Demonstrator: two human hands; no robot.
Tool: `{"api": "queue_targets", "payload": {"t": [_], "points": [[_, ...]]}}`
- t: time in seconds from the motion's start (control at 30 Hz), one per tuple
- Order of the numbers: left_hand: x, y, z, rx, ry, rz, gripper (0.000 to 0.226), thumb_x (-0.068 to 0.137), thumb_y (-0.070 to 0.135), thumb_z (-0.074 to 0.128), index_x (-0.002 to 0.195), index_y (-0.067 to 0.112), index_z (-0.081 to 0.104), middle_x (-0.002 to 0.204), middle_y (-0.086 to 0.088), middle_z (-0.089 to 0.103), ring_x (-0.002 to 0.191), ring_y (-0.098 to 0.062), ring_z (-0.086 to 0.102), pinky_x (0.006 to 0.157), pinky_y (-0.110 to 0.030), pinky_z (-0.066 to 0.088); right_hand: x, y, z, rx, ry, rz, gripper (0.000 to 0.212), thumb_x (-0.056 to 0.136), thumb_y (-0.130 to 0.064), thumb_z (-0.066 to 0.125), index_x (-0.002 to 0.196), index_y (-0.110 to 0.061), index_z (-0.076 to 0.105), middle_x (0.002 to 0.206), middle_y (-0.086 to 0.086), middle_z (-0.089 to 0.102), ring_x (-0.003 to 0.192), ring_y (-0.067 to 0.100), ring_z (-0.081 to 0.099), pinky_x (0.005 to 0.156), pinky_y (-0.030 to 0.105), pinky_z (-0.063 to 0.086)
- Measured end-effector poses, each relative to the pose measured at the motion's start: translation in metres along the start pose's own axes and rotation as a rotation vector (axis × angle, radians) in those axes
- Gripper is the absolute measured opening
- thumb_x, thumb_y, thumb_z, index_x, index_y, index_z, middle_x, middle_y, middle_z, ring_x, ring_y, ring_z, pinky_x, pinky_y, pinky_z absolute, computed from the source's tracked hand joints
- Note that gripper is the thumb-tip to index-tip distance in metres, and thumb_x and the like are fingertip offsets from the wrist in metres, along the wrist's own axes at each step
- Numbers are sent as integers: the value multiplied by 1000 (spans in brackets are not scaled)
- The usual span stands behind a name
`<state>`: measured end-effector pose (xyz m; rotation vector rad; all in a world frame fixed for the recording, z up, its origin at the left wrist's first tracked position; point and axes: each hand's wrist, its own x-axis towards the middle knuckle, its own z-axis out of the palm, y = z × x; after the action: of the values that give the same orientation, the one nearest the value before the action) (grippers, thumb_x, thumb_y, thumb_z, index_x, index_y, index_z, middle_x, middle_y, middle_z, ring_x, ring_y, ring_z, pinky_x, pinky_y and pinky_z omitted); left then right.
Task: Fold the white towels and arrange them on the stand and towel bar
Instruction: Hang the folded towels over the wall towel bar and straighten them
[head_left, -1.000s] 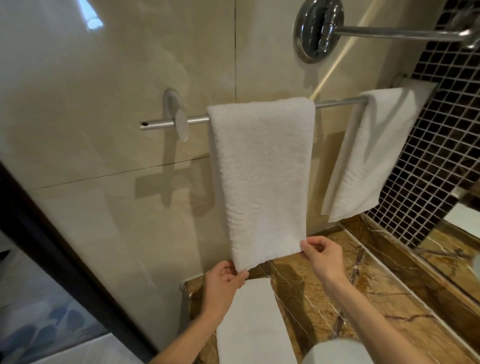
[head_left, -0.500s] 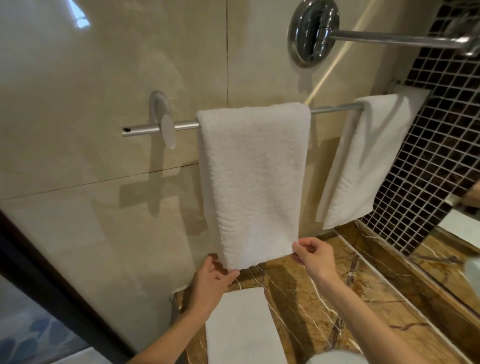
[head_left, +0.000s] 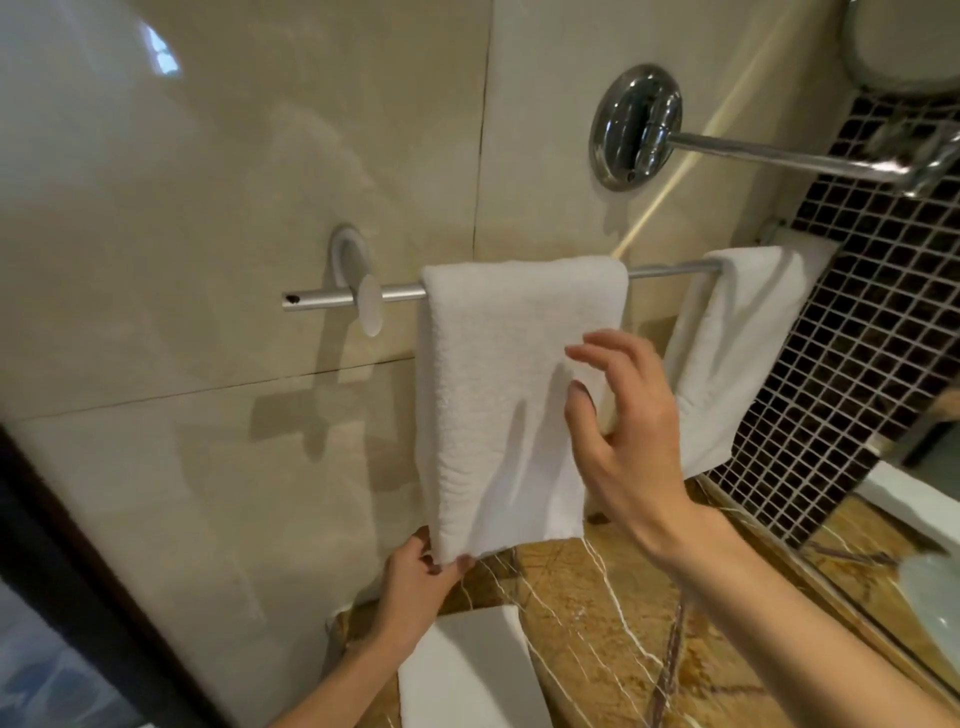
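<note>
Glossy beige wall tiles (head_left: 208, 208) back the scene, with dark mosaic tile (head_left: 872, 322) at the right and a brown veined marble bench (head_left: 613, 613) below. One brushed metal towel bar (head_left: 395, 294) is fixed to the wall; one chrome wall arm (head_left: 769, 156) projects above it. Two folded white terry towels hang over the bar: the nearer towel (head_left: 498, 395) at centre, the second towel (head_left: 737, 353) at the right end, apart from the first. A third white flat item (head_left: 467, 675) lies on the bench; what it is cannot be told. The left hand (head_left: 421, 577) is under the nearer towel and pinches its lower left corner between thumb and fingers. The right hand (head_left: 623, 415) is raised in front of the towel's right edge, fingers spread and curled; whether they touch the cloth cannot be told.
</note>
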<state>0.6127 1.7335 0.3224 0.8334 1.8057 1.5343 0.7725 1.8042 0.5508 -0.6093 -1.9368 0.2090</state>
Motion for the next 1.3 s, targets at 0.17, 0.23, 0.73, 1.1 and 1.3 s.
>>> {"api": "queue_targets", "payload": {"t": [0.17, 0.23, 0.73, 1.1, 1.3], "points": [[2, -5, -4, -50, -21, -14, 25, 75, 8, 79, 91, 22, 66, 85, 2, 75, 79, -14, 71, 72, -31, 55, 60, -29, -5, -168, -274, -228, 37, 91, -18, 53, 126, -6, 58, 130, 17, 54, 122, 30, 49, 101, 39, 38], [0, -7, -4, -59, -30, -11, 20, 76, 8, 78, 90, 16, 67, 80, 1, 76, 73, -14, 70, 67, -28, 54, 81, -35, 2, -233, -374, -260, 39, 94, -21, 52, 130, -6, 56, 132, 17, 55, 122, 33, 49, 103, 41, 36], [-6, -20, -8, -105, -15, -36, 10, 77, 5, 76, 78, 7, 66, 67, -12, 70, 63, -20, 66, 68, -40, 57, 109, -33, 13, -234, -547, -247, 39, 103, -34, 30, 95, -10, 59, 92, 7, 64, 86, 31, 55, 78, 42, 43], [-20, -8, 8, -255, -26, -3, 29, 77, -12, 69, 92, 13, 67, 84, 1, 76, 86, -10, 71, 71, -14, 50, 102, -30, 20, -240, -445, -313, 46, 99, -38, 26, 101, -8, 61, 95, 10, 64, 88, 33, 55, 78, 42, 40], [-18, -12, 9, -239, -6, 12, 19, 77, -6, 72, 88, 9, 68, 82, 1, 76, 83, -12, 72, 67, -13, 50, 100, -29, 17, -227, -436, -335, 45, 100, -36, 28, 100, -5, 60, 87, 11, 61, 84, 32, 52, 78, 45, 39]]}}
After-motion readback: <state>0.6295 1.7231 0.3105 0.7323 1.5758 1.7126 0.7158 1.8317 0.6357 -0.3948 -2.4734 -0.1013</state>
